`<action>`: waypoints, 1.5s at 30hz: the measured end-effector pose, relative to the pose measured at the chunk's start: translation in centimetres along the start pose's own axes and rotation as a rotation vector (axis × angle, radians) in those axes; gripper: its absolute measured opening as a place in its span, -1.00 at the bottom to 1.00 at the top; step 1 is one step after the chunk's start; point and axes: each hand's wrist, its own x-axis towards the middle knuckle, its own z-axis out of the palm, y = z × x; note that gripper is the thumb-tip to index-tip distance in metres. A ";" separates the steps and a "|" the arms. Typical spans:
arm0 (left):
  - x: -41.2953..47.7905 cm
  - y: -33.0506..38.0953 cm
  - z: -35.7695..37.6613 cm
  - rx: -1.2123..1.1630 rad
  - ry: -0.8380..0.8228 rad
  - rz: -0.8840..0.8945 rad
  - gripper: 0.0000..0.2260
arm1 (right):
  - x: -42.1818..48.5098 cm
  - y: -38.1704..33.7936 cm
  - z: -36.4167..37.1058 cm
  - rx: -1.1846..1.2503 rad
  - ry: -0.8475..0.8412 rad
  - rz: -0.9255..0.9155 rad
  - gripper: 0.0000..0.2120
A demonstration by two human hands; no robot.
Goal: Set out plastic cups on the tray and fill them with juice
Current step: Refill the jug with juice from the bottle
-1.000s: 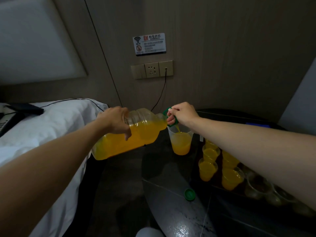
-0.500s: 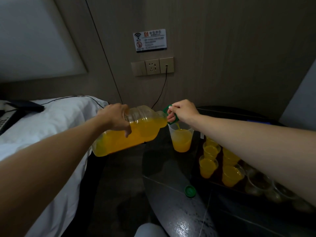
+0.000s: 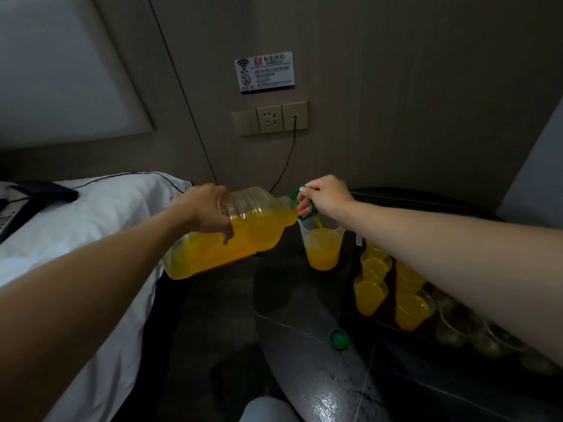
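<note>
A big clear juice bottle lies tilted, about half full of orange juice. My left hand grips its body from above. My right hand holds the green handle ring at the bottle's neck. Juice runs from the mouth into a clear measuring jug on the dark table, which is roughly half full. To the right, a dark tray carries several small plastic cups: filled ones at its near left and clear ones farther right, partly hidden by my right forearm.
The green bottle cap lies on the glossy dark round table. A bed with white sheets stands at the left with a dark device on it. A cable hangs from the wall socket behind the bottle.
The juice level in the jug has risen a little as pouring goes on. Both hands keep their hold on the bottle.
</note>
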 end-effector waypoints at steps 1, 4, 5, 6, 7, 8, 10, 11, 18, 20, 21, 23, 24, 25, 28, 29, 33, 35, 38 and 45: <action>0.0 0.0 0.0 0.000 0.002 0.001 -0.38 | 0.0 0.0 0.0 0.005 -0.001 0.003 -0.74; 0.0 0.1 0.1 0.006 0.018 0.003 -0.39 | 0.0 0.1 -0.1 0.009 -0.007 0.005 -0.74; 0.0 0.2 0.1 0.005 0.017 0.000 -0.39 | 0.0 0.0 -0.1 0.006 -0.009 0.004 -0.74; 0.0 0.2 0.1 0.003 0.014 -0.004 -0.39 | 0.0 0.0 -0.2 0.007 -0.011 0.003 -0.74; -0.1 0.2 0.0 0.001 0.008 -0.005 -0.38 | 0.0 -0.1 -0.3 0.008 -0.013 0.002 -0.73; -0.1 0.3 0.0 0.002 0.003 -0.005 -0.37 | -0.1 -0.1 -0.4 0.006 -0.014 0.001 -0.73; 0.0 0.3 0.0 0.005 0.001 -0.001 -0.35 | 0.0 -0.2 -0.4 0.001 -0.018 0.006 -0.73; -0.1 0.3 -0.1 0.006 0.004 -0.002 -0.36 | 0.0 -0.2 -0.4 0.000 -0.019 0.009 -0.73; -0.4 0.2 0.2 0.015 -0.011 -0.014 -0.29 | 0.2 0.0 0.0 -0.011 -0.034 0.030 -0.73; -0.4 0.2 0.2 0.016 -0.025 -0.025 -0.31 | 0.2 0.1 0.1 -0.003 -0.034 0.031 -0.73; -0.4 0.2 0.2 0.012 -0.027 -0.026 -0.29 | 0.1 0.1 0.2 0.004 -0.032 0.033 -0.73; -0.4 0.2 0.1 0.010 -0.023 -0.030 -0.27 | 0.2 0.2 0.3 0.005 -0.025 0.030 -0.73; -0.4 0.1 0.1 0.013 -0.020 -0.030 -0.28 | 0.2 0.1 0.3 0.001 -0.024 0.027 -0.73; -0.4 0.1 0.0 0.013 -0.016 -0.028 -0.29 | 0.3 0.1 0.3 0.000 -0.022 0.026 -0.74; -0.3 -0.1 0.0 0.007 0.002 -0.020 -0.35 | 0.4 0.0 0.3 -0.006 -0.026 0.021 -0.74; -0.2 -0.2 0.0 0.011 0.007 -0.017 -0.38 | 0.4 0.0 0.3 -0.007 -0.027 0.017 -0.74; -0.1 -0.4 0.0 0.021 0.017 -0.009 -0.42 | 0.4 0.1 0.4 -0.012 -0.027 0.002 -0.75; -0.2 -0.4 0.0 0.029 0.010 -0.013 -0.42 | 0.3 0.1 0.4 -0.011 -0.029 0.000 -0.75; -0.3 -0.3 0.0 0.010 0.006 -0.016 -0.36 | 0.3 -0.1 0.4 -0.012 -0.031 0.002 -0.74; -0.2 -0.4 0.0 0.018 0.024 -0.016 -0.39 | 0.1 -0.3 0.6 -0.012 -0.036 0.015 -0.75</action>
